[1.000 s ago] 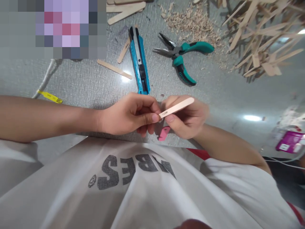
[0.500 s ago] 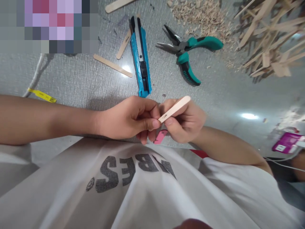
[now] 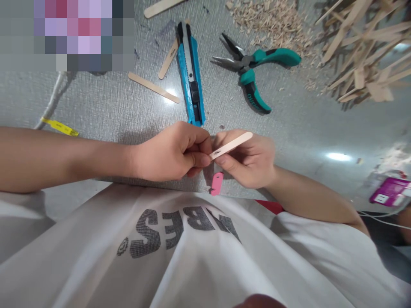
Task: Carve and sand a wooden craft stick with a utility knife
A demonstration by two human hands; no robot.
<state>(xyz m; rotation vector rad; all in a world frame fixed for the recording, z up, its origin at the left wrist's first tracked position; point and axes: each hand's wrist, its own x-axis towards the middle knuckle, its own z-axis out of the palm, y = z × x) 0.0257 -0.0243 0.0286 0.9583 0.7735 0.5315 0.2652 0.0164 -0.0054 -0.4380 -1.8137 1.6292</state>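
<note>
Pinching a flat, round-ended wooden stick (image 3: 231,145), both hands (image 3: 205,156)

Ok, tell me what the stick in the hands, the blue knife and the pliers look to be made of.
Stick: pale unfinished wood, by its matte look, apparently. Knife: glossy blue casing, likely plastic, with a grey metal-looking strip. Pliers: dark metal-looking jaws, teal handles that look rubber- or plastic-coated.

Pink object (image 3: 216,183) half hidden below hands; blurred patch (image 3: 67,34) top left
</note>
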